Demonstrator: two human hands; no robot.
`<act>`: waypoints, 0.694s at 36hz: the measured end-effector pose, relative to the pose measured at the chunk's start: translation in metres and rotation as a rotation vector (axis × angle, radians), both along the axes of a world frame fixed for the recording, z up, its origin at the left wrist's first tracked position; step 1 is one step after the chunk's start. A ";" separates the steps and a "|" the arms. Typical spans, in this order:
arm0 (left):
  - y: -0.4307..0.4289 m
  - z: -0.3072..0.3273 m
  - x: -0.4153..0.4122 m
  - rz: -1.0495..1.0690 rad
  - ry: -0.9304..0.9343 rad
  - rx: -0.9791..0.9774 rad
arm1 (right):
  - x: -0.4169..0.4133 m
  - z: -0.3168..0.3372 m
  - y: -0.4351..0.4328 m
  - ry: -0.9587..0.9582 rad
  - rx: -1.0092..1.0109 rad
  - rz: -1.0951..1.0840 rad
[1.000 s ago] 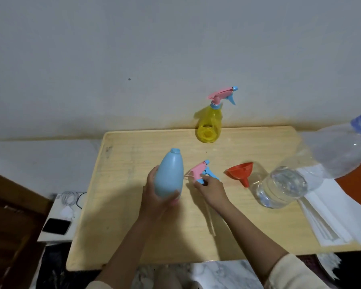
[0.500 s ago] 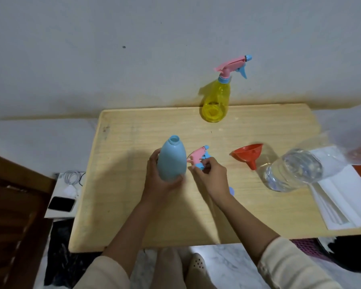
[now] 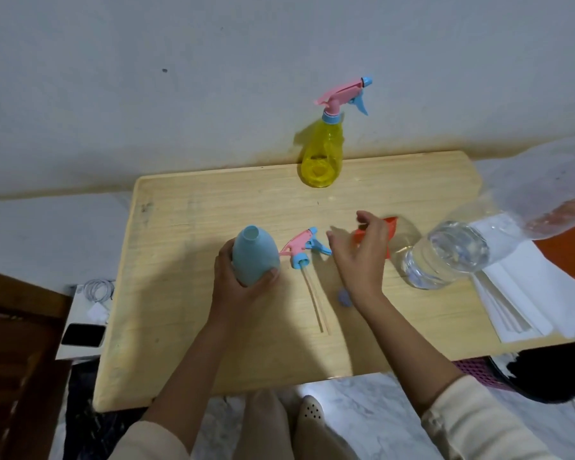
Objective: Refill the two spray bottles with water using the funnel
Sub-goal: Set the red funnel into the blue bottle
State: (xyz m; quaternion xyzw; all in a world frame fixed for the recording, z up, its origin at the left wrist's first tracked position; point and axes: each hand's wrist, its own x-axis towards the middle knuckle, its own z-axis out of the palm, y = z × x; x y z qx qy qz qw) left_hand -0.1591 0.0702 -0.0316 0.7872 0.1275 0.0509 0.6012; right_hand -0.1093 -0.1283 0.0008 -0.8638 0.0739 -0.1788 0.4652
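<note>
My left hand [image 3: 238, 287] grips the light blue spray bottle [image 3: 254, 255], which stands upright with its neck open. Its pink and blue spray head [image 3: 304, 248] lies on the wooden table [image 3: 186, 313] just right of it, the dip tube trailing toward me. My right hand [image 3: 359, 257] hovers over the table with loose, spread fingers and holds nothing. Partly hidden behind those fingers lies the red funnel [image 3: 390, 232]. A yellow spray bottle [image 3: 322, 157] with its head on stands at the table's far edge. At the right stands a large clear water bottle [image 3: 445, 257].
White folded paper [image 3: 528, 293] lies at the table's right end. A small blue cap-like piece [image 3: 345, 298] sits by my right wrist. The wall runs along the far edge. Left of the table, lower down, are a phone [image 3: 83, 334] and a coiled cable [image 3: 97, 288].
My right hand has let go of the spray head, left it on the table and moved right toward the funnel. The left hand still holds the blue bottle.
</note>
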 end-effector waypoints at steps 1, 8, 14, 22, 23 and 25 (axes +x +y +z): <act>0.001 0.000 0.000 0.000 0.000 0.007 | 0.003 0.002 -0.006 -0.023 -0.028 -0.046; -0.001 -0.002 -0.002 0.039 0.008 0.024 | 0.024 -0.004 -0.035 0.221 -0.071 -0.190; 0.000 -0.002 -0.002 0.035 0.029 0.078 | 0.037 -0.014 -0.041 0.388 -0.027 -0.170; 0.005 -0.002 -0.004 0.016 0.031 0.064 | 0.030 0.006 -0.034 0.288 0.154 -0.094; 0.005 -0.001 -0.004 0.012 0.027 0.059 | 0.026 0.012 -0.029 0.261 0.201 -0.063; 0.005 -0.001 -0.005 -0.001 0.021 0.061 | 0.020 0.025 -0.016 0.215 0.301 0.002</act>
